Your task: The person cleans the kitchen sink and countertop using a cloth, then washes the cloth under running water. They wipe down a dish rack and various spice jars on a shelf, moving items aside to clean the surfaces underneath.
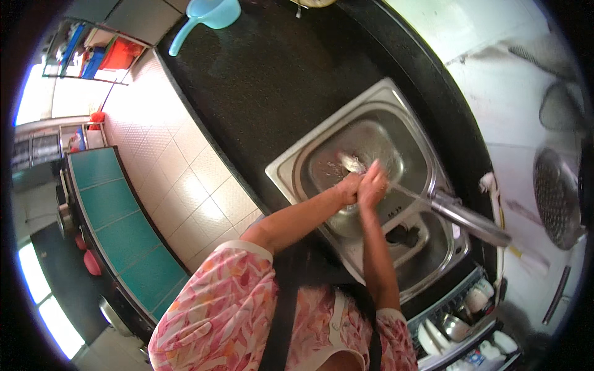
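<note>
My left hand (pixel 351 187) is closed over the sink's larger basin, and a small whitish, wet item (pixel 351 163) protrudes beyond its fingers; blur hides what it is. Against the left hand lies my right hand (pixel 372 186), its fingers extended; whether it also grips the item is hidden. From the metal faucet (pixel 471 219) on the right, a thin stream of water runs towards the hands. Splashes show around them in the stainless steel sink (pixel 297 160). The smaller basin (pixel 429 266) is beside my right forearm.
Dark countertop (pixel 278 79) surrounds the sink, with a light blue plastic dipper (pixel 213 13) at its far end. A rack (pixel 420 320) with bowls and cups stands at the lower right. Metal strainers (pixel 557 197) hang on the right wall. A teal-tiled counter (pixel 125 222) is across the floor.
</note>
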Available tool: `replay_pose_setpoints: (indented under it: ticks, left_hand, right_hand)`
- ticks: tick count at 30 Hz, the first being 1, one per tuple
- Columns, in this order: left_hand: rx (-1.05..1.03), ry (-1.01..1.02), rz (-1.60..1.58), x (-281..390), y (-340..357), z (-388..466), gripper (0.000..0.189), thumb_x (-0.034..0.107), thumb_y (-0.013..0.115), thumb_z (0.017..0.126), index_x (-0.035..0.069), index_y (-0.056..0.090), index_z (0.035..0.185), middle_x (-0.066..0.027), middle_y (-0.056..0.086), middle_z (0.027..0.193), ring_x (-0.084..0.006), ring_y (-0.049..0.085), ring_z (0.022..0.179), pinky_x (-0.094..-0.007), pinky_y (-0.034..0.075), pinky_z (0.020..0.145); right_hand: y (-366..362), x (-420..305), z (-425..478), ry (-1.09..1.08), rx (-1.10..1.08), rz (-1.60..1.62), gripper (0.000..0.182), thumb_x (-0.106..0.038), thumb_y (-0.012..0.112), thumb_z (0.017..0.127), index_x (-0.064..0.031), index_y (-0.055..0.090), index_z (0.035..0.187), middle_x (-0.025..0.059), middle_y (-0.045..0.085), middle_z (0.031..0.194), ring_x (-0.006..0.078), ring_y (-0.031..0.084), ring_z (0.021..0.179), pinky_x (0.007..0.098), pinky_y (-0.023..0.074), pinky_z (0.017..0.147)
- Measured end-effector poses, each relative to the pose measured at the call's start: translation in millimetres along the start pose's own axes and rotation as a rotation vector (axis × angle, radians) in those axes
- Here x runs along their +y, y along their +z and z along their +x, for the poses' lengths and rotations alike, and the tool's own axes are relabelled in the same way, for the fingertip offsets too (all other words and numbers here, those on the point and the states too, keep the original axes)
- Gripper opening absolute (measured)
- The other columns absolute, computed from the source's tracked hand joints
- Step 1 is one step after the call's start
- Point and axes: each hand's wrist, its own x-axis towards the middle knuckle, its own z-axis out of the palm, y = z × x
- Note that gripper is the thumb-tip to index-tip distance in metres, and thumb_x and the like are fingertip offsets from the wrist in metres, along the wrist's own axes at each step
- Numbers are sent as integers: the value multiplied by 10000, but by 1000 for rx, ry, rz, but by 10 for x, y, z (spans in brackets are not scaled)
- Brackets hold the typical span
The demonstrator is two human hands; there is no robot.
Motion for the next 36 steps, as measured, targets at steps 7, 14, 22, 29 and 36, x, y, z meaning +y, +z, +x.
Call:
replay_pose_setpoints:
  ticks: [7, 14, 22, 29, 36]
  left_hand:
    - [-196, -5, 1002, 169, -54, -57, 366, 344, 676, 771, 61, 609, 994, -38, 608, 799, -156, 562, 710, -288, 460, 654]
    - [200, -182, 216, 511, -61, -50, 469, 487, 505, 862, 74, 585, 1070, -112, 594, 1069, -219, 533, 1029, -421, 430, 895]
    - [68, 115, 1400, 264, 259, -153, 496, 327, 582, 813, 5, 472, 1173, -205, 598, 1026, -395, 569, 934, -433, 468, 764]
    - [65, 870, 1733, 246, -32, 8, 392, 11, 494, 694, 48, 514, 1084, -159, 537, 996, -374, 480, 983, -431, 394, 859]
    - [-103, 533, 1228, 292, 362, -191, 508, 327, 615, 777, 44, 505, 1184, -130, 493, 1109, -260, 448, 1073, -382, 337, 959]
  right_hand:
    - [-226, 446, 492, 793, -616, 1438, 559, -571, 379, 886, -54, 583, 941, 91, 599, 916, 212, 585, 752, 352, 482, 668]
    - [-252, 18, -63, -53, -267, 617, 356, -348, 567, 859, 6, 569, 897, 125, 535, 915, 243, 532, 829, 350, 431, 735]
    - [-24, 976, 522, -134, -1, -120, 300, -292, 504, 881, -30, 544, 1024, 197, 560, 893, 355, 543, 814, 440, 436, 727]
    - [-470, 619, 36, -407, -199, 105, 498, -216, 638, 802, -49, 447, 1231, 153, 480, 1248, 321, 437, 1174, 411, 363, 957]
    - [-398, 538, -124, 498, -400, 1281, 470, -66, 639, 757, -57, 452, 1189, 101, 533, 1137, 249, 569, 963, 353, 482, 788]
